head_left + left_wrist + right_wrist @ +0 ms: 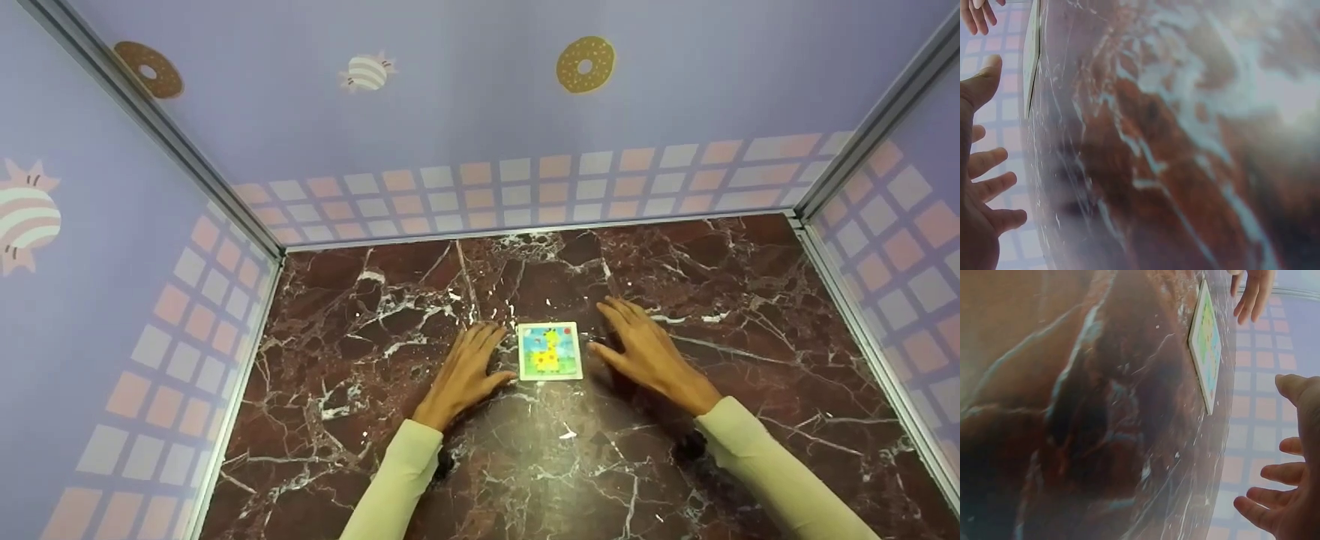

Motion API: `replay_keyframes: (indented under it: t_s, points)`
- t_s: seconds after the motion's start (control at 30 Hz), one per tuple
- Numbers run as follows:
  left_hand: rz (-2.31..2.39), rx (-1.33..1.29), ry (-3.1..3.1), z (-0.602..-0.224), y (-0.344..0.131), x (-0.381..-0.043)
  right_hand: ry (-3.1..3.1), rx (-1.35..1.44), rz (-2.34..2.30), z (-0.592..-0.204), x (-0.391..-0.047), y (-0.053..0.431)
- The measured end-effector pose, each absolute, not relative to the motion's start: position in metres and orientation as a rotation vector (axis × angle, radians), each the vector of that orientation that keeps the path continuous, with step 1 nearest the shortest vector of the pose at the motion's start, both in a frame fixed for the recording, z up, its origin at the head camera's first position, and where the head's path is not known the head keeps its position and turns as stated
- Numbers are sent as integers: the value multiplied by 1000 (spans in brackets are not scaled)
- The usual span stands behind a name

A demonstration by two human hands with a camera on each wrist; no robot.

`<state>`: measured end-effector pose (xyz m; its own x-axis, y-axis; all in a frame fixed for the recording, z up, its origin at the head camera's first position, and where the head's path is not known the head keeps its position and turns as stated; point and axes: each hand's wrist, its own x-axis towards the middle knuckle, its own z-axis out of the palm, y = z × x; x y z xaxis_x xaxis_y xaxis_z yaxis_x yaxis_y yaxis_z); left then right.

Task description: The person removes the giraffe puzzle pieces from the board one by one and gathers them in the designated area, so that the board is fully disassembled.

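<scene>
A small square picture board (550, 352) with a pale rim lies flat on the dark marbled tabletop (540, 465); a yellow giraffe on green and blue is printed on it. To its left is my left hand (466, 373), fingers extended, thumb pointing toward the board's edge. My right hand (649, 355) is on the other side, fingers also extended and apart from the board. In the right wrist view the board (1206, 347) appears tilted by the camera angle, with the right hand (1292, 478) beside it holding nothing. The left wrist view catches only the board's edge (1033, 56).
Lilac panels with pink and white checks enclose the table at the back (480, 112), left (112, 262) and right (900, 225). Metal frame strips (525, 231) run along the table's edges. A bright reflection lies on the tabletop in front of the board.
</scene>
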<state>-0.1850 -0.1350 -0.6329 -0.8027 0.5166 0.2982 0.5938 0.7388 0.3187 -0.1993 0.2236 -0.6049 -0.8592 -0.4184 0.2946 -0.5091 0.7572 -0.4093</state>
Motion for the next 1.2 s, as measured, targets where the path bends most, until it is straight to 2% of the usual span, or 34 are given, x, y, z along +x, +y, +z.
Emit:
replay_keyframes:
  t_s: [0.4, 0.63, 0.87, 1.2]
  points:
    - [-968, -897, -2633, -667, -134, -197, -2741, 810, 876, -606, -209, 203]
    - [-1186, -840, -2759, -651, -126, -195, -2746, 879, 994, -609, -212, 190]
    - [-1058, -792, -2828, -648, -119, -196, -2716, 944, 1115, -613, -215, 178]
    - [-935, -822, -2594, -650, -116, -201, -2680, 1017, 1162, -622, -220, 162]
